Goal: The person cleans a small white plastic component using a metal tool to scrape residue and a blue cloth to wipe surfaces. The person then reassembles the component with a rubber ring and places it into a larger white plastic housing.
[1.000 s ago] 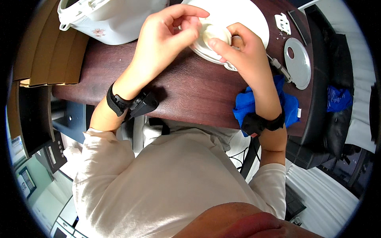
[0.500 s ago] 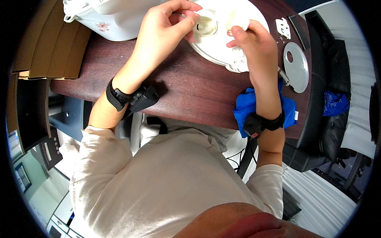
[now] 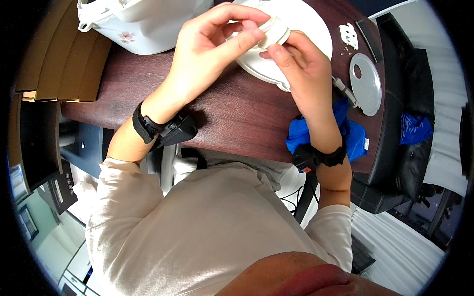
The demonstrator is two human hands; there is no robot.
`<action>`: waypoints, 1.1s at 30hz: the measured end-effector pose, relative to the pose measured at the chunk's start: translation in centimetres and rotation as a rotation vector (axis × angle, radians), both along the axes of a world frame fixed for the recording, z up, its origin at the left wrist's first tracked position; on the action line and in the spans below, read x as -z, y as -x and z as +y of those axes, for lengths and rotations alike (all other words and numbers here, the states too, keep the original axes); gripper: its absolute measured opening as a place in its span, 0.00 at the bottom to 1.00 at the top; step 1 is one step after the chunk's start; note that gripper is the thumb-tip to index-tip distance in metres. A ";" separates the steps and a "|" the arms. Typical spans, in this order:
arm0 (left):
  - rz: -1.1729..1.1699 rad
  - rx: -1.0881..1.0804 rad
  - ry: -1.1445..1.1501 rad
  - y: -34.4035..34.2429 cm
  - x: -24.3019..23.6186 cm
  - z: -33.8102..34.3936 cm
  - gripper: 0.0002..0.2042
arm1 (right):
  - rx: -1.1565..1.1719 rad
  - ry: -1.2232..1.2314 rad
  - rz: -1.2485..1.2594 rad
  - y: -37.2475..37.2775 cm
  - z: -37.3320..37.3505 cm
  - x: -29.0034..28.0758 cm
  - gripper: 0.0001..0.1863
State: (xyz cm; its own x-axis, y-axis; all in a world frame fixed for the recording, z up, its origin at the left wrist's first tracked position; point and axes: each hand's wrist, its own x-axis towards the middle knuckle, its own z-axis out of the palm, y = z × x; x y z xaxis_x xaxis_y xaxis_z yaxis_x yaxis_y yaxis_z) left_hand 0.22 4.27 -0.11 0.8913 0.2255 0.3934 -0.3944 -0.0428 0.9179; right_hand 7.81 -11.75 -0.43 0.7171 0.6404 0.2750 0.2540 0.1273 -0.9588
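Note:
My left hand (image 3: 212, 49) and my right hand (image 3: 301, 74) meet over a large white round plastic part (image 3: 311, 29), both closed on a small white round piece (image 3: 274, 30) between thumbs and fingertips. My fingers hide some of that piece and the part beneath. Just right of my right hand lies a white-and-grey screwdriver-like tool (image 3: 345, 91), beside an oval silver plate (image 3: 373, 84) with a hole. A small white bracket (image 3: 348, 35) and several tiny screws (image 3: 347, 51) sit above the plate. A blue cloth (image 3: 353, 138) is under my right wrist.
On the dark red-brown table (image 3: 232, 123) stands a white appliance housing (image 3: 153, 24) at the back left, beside cardboard (image 3: 64, 69). A dark bar (image 3: 369, 39) lies along the right edge. A black sofa (image 3: 412, 84) with a blue bag (image 3: 414, 128) stands beyond it.
Since half a second ago my right hand has moved left with the small white piece, rejoining my left hand, which has shifted slightly right and now grips that piece too.

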 end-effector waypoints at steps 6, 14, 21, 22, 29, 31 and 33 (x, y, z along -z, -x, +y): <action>-0.141 0.006 -0.183 -0.2 0.2 0.1 0.10 | -0.006 -0.049 0.158 0.4 0.0 -0.5 0.12; -0.233 -0.065 -0.335 -0.4 -0.4 -0.2 0.14 | -0.160 -0.063 0.149 0.3 -0.5 -0.9 0.18; -0.049 0.126 -0.177 -0.2 -0.4 -0.1 0.22 | -0.167 -0.191 0.218 0.3 -0.5 -0.6 0.17; -0.028 0.129 -0.198 -0.2 -0.5 -0.1 0.23 | -0.173 -0.185 0.217 0.3 -0.6 -0.7 0.17; -0.133 0.032 -0.274 -0.7 -0.1 -0.4 0.20 | -0.113 -0.072 0.116 0.8 -0.8 -1.1 0.16; -0.139 0.019 -0.303 -0.6 0.0 -0.4 0.21 | -0.100 -0.086 0.124 1.0 -0.7 -1.1 0.16; -0.161 0.007 -0.365 -0.7 -0.1 -0.4 0.21 | -0.084 -0.070 0.119 1.0 -0.8 -1.0 0.15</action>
